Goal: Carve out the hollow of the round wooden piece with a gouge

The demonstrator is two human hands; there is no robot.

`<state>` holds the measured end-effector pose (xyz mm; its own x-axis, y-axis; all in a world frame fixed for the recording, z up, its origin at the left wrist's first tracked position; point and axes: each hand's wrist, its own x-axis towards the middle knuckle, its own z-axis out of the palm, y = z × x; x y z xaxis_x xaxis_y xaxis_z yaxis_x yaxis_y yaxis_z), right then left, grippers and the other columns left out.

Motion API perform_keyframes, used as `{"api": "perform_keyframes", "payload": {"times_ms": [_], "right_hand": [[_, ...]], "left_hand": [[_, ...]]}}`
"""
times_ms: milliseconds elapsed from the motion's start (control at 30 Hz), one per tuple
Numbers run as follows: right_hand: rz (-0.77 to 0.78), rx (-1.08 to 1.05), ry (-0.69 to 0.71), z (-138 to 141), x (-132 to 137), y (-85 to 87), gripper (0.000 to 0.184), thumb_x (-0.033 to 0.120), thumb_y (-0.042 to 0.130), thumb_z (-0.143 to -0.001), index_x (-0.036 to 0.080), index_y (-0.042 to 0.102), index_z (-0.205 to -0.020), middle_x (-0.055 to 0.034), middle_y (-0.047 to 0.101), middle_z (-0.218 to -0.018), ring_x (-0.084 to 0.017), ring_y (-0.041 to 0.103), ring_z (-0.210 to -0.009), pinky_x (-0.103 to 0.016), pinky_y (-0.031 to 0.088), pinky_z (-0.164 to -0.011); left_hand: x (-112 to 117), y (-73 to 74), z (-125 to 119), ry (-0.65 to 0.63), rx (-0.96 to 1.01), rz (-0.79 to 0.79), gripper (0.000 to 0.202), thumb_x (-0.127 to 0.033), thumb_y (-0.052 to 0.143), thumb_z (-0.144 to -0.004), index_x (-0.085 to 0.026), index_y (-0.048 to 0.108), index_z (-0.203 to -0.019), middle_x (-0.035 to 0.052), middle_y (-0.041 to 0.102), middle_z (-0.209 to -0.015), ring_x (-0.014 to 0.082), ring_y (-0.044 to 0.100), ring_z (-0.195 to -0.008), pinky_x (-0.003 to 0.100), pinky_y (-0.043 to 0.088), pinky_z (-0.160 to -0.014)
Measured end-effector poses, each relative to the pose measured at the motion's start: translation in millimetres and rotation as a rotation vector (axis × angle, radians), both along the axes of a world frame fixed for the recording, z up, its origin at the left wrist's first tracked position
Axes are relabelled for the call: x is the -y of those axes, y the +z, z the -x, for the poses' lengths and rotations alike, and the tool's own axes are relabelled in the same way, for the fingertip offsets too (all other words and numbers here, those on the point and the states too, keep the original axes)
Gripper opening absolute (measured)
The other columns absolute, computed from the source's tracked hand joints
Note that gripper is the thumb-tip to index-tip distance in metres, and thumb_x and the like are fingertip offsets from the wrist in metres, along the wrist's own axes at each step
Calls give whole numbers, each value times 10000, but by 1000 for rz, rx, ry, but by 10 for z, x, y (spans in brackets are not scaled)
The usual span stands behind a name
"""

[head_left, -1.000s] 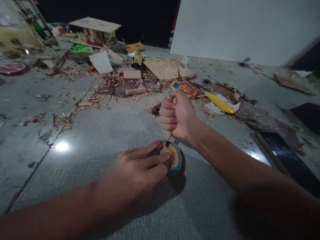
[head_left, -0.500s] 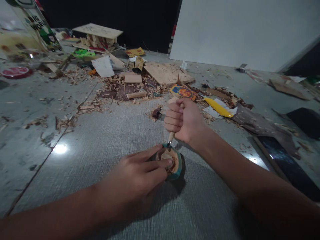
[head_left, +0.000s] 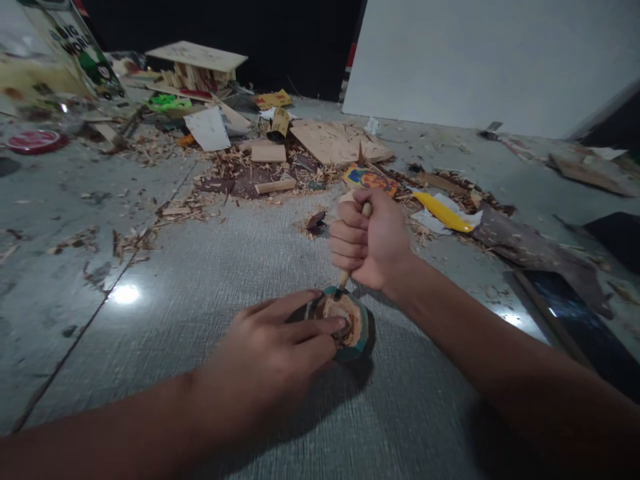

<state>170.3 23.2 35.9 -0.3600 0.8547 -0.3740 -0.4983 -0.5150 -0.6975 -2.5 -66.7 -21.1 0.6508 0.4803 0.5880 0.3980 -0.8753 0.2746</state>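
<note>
A small faceted block of wood (head_left: 358, 321) with a teal outer side and a bare, hollowed top lies on the grey floor. My left hand (head_left: 280, 340) is closed on its left side, fingers laid over the top and pressing into the hollow. In a fist above it, my right hand (head_left: 370, 233) grips a wood-carving chisel (head_left: 344, 277) by its pale wooden handle. The chisel stands nearly upright, and its dark metal tip meets the block's far rim. Part of the block is hidden under my left fingers.
Wood shavings and scraps lie beyond my hands, with a flat wooden board (head_left: 335, 141) among them. To the right are a yellow-handled tool (head_left: 443, 212) and a dark phone (head_left: 575, 320). A red lid (head_left: 33, 141) lies far left; a white panel (head_left: 465, 67) stands behind.
The view has shifted slightly. My right fist and the chisel have moved only a little at the block's far rim; my left hand keeps its hold.
</note>
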Motion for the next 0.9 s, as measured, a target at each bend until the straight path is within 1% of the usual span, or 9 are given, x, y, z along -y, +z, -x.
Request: {"api": "perform_keyframes", "payload": {"times_ms": [100,200,333,433,567,700,767,833,900], "right_hand": [[48,-8,-22,-13,-46,-55,441,327,338,-914,244,129,-534,92,77,-432,-71,20,-367,-208,57,-312],[65,4,-55,-8,-59,-78,432,302,352,-903,245,139,-532,92,90,-422,-72,20,-365,-206,64,-309],[72,40,-89,19,-49,-77,433,299,388,-887,246,149,-530,96,99,-421,-66,35,-351,-209,65,-311],[86,60,-151,34,-41,-68,417,285,413,-867,246,163,-534,97,114,-419,-62,48,-343,-204,60,-313],[115,72,-223,23,-32,-71,407,278,417,-851,247,146,-549,95,116,-404,-67,50,-340,-207,63,-311],[148,67,-234,-13,-28,-111,380,231,352,-859,246,121,-558,92,107,-399,-75,39,-354,-208,83,-317],[138,53,-232,-33,-27,-115,372,222,329,-867,245,115,-563,88,109,-402,-82,41,-362,-213,94,-322],[105,34,-233,-53,-21,-87,383,251,333,-881,241,113,-568,87,106,-409,-86,39,-375,-219,92,-328],[63,13,-212,-73,-2,-26,414,300,356,-900,238,110,-574,86,104,-421,-89,36,-390,-225,90,-336]], "left_hand": [[7,-12,17,-7,-29,4,120,-140,625,-914,-195,694,-995,-62,762,-1154,271,709,-1105,410,650,-873],[2,-13,24,-17,-43,-12,144,-144,610,-932,-190,694,-1040,-44,764,-1155,268,704,-1122,400,643,-894],[-14,16,24,-22,-76,-40,154,-158,558,-965,-186,703,-1008,-12,776,-1121,260,725,-1078,414,655,-849],[-16,43,22,-20,-80,-40,161,-159,553,-962,-195,707,-992,-34,774,-1126,260,740,-1031,422,664,-814],[-8,44,21,-17,-82,-48,178,-162,540,-974,-196,711,-1011,-41,772,-1130,257,731,-1055,400,656,-839],[-13,13,19,-39,-63,-44,168,-119,546,-957,-190,694,-992,-60,767,-1142,252,712,-1105,396,646,-871],[-19,1,18,-43,-56,-39,158,-110,557,-944,-190,687,-983,-66,764,-1149,262,698,-1136,402,647,-868],[-21,-1,17,-49,-44,-31,146,-106,557,-937,-181,680,-961,-50,768,-1142,258,707,-1118,405,636,-902],[-19,7,12,-58,-31,-1,136,-104,554,-932,-167,673,-951,-19,774,-1129,236,720,-1088,395,604,-977]]}}
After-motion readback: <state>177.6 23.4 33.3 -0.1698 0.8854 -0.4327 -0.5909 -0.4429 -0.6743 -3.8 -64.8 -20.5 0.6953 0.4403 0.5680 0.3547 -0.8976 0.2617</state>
